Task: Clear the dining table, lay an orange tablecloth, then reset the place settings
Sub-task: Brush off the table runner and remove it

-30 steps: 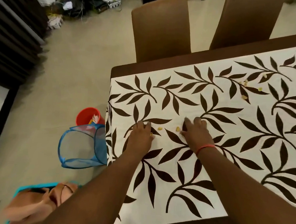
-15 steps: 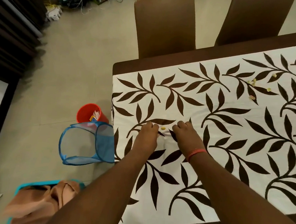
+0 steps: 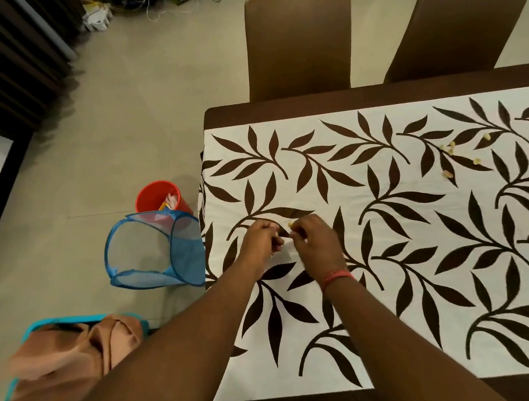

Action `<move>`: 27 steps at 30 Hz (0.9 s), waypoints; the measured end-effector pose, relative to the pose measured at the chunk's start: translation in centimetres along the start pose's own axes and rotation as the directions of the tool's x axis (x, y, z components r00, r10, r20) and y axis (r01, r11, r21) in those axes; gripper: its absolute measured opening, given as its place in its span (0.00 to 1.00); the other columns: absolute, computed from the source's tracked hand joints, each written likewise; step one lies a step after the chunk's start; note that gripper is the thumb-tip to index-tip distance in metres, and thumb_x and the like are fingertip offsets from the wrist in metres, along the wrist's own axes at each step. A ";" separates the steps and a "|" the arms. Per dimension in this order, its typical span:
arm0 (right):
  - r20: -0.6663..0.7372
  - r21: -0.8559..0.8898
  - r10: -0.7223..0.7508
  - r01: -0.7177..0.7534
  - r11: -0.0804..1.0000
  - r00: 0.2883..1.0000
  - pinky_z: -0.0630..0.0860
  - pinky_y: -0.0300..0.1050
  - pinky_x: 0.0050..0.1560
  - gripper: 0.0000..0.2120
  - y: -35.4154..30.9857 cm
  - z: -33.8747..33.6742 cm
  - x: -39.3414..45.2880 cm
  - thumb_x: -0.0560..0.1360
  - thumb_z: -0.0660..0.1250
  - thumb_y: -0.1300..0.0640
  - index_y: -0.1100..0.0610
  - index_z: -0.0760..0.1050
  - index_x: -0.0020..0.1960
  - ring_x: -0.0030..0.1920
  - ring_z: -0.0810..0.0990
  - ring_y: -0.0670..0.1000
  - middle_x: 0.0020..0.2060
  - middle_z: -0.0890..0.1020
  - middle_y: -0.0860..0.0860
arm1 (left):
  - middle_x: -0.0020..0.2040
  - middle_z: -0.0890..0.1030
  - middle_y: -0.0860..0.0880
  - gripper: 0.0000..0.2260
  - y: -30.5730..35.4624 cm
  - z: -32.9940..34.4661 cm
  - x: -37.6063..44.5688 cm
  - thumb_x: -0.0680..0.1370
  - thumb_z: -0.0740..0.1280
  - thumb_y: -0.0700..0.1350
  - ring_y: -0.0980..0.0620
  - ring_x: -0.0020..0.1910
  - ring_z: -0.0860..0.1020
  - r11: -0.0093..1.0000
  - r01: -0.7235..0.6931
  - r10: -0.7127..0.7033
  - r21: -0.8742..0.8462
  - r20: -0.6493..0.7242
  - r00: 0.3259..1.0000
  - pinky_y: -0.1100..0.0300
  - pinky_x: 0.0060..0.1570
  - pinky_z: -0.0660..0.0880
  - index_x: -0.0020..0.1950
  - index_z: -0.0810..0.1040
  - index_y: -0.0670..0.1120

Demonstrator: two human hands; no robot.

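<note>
Head view: smooth white cloth (image 3: pixel 379 223) printed with dark brown leaf sprays, flat over the dark wooden surface (image 3: pixel 293 112), small pale crumbs (image 3: pixel 450 149) scattered far right. Left hand (image 3: pixel 262 239) and right hand (image 3: pixel 314 243) knuckles-up, almost touching near the cloth's left end, fingers (image 3: pixel 298 228) curled together and pinching a raised fold of the cloth (a yellowish crumb (image 3: pixel 290 224) just beside them). On the floor: round red plastic bucket (image 3: pixel 161 195), blue mesh hamper (image 3: pixel 158 249), crumpled orange tablecloth (image 3: pixel 74 353) in a turquoise-rimmed basket (image 3: pixel 37 326).

two chairs (image 3: pixel 297 41), two hands (image 3: pixel 262 240)
</note>
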State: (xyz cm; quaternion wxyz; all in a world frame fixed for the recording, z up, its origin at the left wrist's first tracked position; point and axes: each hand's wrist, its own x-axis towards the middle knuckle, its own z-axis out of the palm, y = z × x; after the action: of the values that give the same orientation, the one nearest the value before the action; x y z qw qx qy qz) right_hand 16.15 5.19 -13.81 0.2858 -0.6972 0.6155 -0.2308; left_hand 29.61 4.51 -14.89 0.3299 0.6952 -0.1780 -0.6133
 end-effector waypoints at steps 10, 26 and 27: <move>0.172 -0.122 -0.341 0.364 0.923 0.924 0.76 0.43 0.50 0.10 -3.5 1.1 -0.1 0.76 0.65 0.64 0.55 0.81 0.54 0.48 0.79 0.50 0.47 0.83 0.51 | 0.36 0.82 0.46 0.18 0.3 -2.0 -0.4 0.84 0.58 0.52 0.52 0.34 0.81 0.888 0.278 -0.182 -0.365 0.275 0.944 0.59 0.37 0.77 0.50 0.82 0.43; 0.246 -0.438 -0.126 0.226 0.870 0.961 0.77 0.49 0.53 0.12 1.3 3.0 1.8 0.74 0.63 0.69 0.59 0.76 0.56 0.56 0.74 0.57 0.53 0.76 0.57 | 0.29 0.71 0.50 0.21 0.3 -7.6 0.9 0.83 0.60 0.56 0.55 0.24 0.61 0.981 0.171 -0.169 -0.092 0.026 0.985 0.62 0.24 0.58 0.36 0.74 0.45; 0.235 -0.422 -0.116 0.209 0.882 0.965 0.77 0.49 0.51 0.12 1.0 3.4 1.4 0.74 0.62 0.70 0.60 0.76 0.55 0.54 0.74 0.57 0.52 0.76 0.57 | 0.29 0.72 0.50 0.21 0.0 -7.8 0.8 0.83 0.60 0.57 0.55 0.24 0.62 0.982 0.168 -0.166 -0.083 0.026 0.986 0.62 0.24 0.59 0.36 0.74 0.45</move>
State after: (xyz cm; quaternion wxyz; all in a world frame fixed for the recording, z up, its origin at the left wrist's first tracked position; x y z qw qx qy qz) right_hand 17.91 4.07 -17.07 0.1602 -0.8132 0.5584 -0.0356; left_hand 37.32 5.84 -15.25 0.3047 0.6872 -0.0962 -0.6524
